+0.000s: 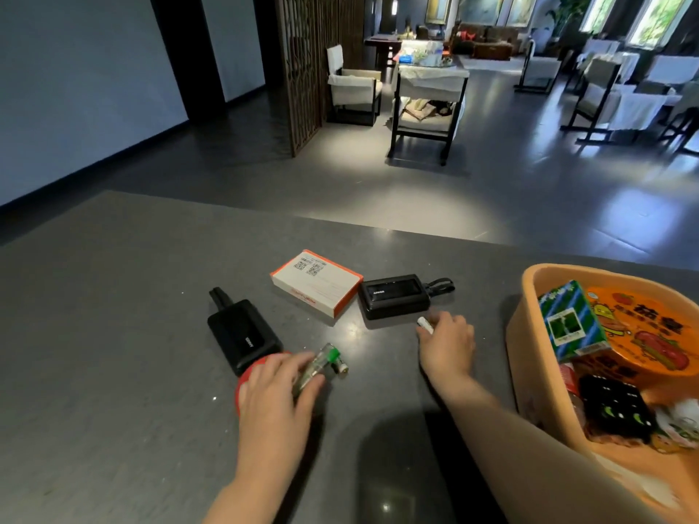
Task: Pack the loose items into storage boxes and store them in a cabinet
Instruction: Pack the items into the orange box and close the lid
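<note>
On the grey counter lie two black power banks and a white and orange flat box. My left hand grips green and white batteries; another battery lies just beside them. A red round thing shows under that hand, mostly hidden. My right hand pinches a small white battery just in front of the right power bank. An orange storage bin at the right holds a green carton, a noodle bowl, a black device and snack packs.
The counter's far edge drops to a dark polished floor. Chairs and a wooden lattice screen stand beyond it, with more chairs and tables at the far right.
</note>
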The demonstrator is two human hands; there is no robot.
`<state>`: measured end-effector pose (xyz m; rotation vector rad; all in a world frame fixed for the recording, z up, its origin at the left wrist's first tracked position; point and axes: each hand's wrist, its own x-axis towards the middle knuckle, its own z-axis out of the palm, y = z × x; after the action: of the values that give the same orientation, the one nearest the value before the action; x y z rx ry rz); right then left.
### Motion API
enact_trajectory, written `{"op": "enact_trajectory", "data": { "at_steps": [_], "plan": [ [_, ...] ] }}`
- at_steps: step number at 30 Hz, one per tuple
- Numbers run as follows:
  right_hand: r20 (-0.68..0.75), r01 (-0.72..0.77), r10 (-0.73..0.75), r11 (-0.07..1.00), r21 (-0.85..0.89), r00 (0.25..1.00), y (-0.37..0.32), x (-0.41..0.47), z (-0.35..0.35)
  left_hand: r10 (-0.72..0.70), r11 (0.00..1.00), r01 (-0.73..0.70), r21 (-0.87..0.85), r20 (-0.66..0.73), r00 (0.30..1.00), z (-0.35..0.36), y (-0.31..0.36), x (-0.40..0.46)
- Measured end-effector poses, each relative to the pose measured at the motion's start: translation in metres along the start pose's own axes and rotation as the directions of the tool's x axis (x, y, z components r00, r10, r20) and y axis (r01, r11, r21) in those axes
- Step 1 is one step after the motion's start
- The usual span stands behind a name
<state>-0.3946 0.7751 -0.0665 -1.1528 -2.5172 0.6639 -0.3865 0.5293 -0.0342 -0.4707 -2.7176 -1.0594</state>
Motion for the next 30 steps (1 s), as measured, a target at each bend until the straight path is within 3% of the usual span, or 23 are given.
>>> {"op": "enact_trajectory", "data": {
  "at_steps": [2,7,9,13,19,23,30],
  "plan": [
    [0.018,-0.016,0.016,0.999,0.050,1.000,-0.003,-0.004,0.001,-0.031,0.999,0.030,-0.022,-0.037,0.999,-0.007,-0.007,0.011],
    [0.211,0.101,-0.188,0.925,0.367,0.959,-0.055,-0.053,0.013,-0.110,0.991,0.100,-0.091,-0.110,0.988,-0.016,-0.025,0.024],
    [0.267,0.168,-0.270,0.922,0.349,0.925,-0.074,-0.071,0.023,-0.132,0.988,0.121,-0.099,-0.113,0.985,-0.019,-0.030,0.024],
    [0.227,0.369,-0.382,0.924,0.100,0.896,-0.083,-0.080,0.034,-0.157,0.984,0.146,-0.103,-0.118,0.981,-0.024,-0.034,0.019],
    [0.225,0.415,-0.388,0.906,-0.088,0.894,-0.072,-0.083,0.016,-0.144,0.981,0.127,-0.146,-0.110,0.983,-0.032,-0.025,0.006],
    [0.205,0.317,-0.337,0.940,0.125,0.919,-0.058,-0.101,-0.033,-0.050,0.983,0.030,-0.182,-0.105,0.993,-0.029,0.007,0.003],
    [-0.036,0.399,-0.419,0.829,0.392,0.907,0.018,-0.118,-0.184,0.152,0.906,-0.158,-0.393,-0.045,0.987,0.002,0.113,-0.018]
  ]
}}
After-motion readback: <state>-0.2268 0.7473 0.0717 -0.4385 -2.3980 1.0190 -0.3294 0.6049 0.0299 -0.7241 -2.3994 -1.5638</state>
